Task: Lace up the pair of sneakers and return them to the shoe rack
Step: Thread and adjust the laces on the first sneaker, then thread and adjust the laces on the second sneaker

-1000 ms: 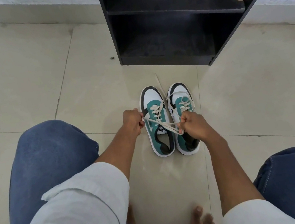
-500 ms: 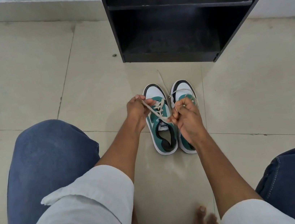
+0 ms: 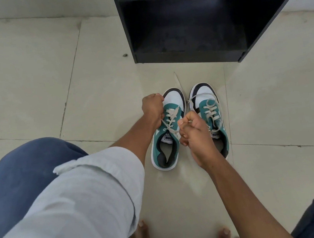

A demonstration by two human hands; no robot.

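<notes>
Two sneakers sit side by side on the floor (image 3: pixel 25 76), toes pointing at the black rack (image 3: pixel 179 25), so they are near where they must go. The left hand (image 3: pixel 153 107) is curled tight around one end of the lace (image 3: pixel 170 125) of the left shoe (image 3: pixel 169 137). The right hand (image 3: pixel 193 132) pinches the other end. Each pulls its own way, likely to make the lace snug. The right shoe (image 3: pixel 209 109) looks laced, with a loose loop across its toe. Neither shoe is in the rack yet.
</notes>
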